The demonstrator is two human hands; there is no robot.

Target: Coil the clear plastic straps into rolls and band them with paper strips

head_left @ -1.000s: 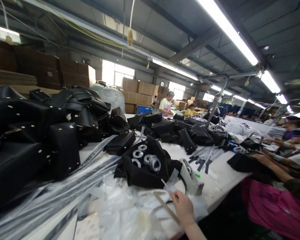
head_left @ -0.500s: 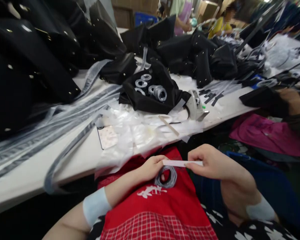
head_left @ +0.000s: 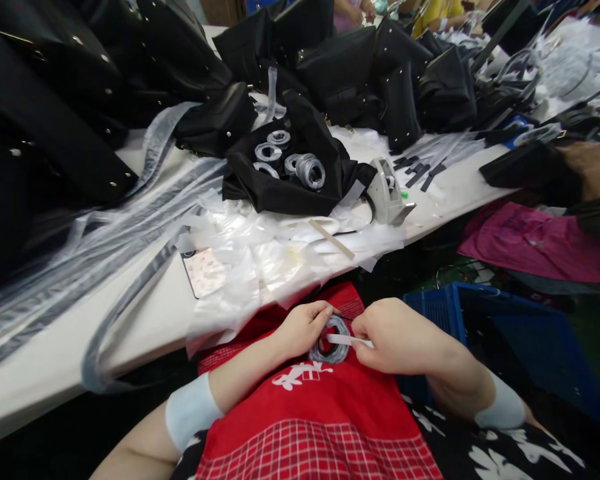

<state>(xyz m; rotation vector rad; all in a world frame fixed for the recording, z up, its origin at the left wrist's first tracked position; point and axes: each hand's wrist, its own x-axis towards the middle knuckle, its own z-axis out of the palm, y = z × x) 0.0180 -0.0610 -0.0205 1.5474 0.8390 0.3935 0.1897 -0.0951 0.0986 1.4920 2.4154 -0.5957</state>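
Observation:
Over the red apron (head_left: 350, 393), my left hand (head_left: 303, 328) pinches the upper left edge of a coiled roll of grey, clear-wrapped strap (head_left: 316, 349). My right hand (head_left: 397, 337) is closed on a narrow white strip (head_left: 343, 339) whose free end reaches across the coil's opening. Whether the strip is attached to the coil cannot be made out. On the table above, similar coils (head_left: 311, 172) rest on a black bag (head_left: 280, 200). Beside them stands a grey tape dispenser (head_left: 387, 193).
Long wrapped straps (head_left: 105, 267) run along the table's left side, one looping over its edge. Clear plastic bags (head_left: 260, 260) and a patterned phone (head_left: 205, 272) lie in front. Black bags (head_left: 340, 70) fill the back. A blue crate (head_left: 460, 313) is at my right, near another person's arm (head_left: 593, 170).
My right hand has moved left towards the coil. The white strip, stretched between both hands before, now lies across the coil with its left end out of my left hand.

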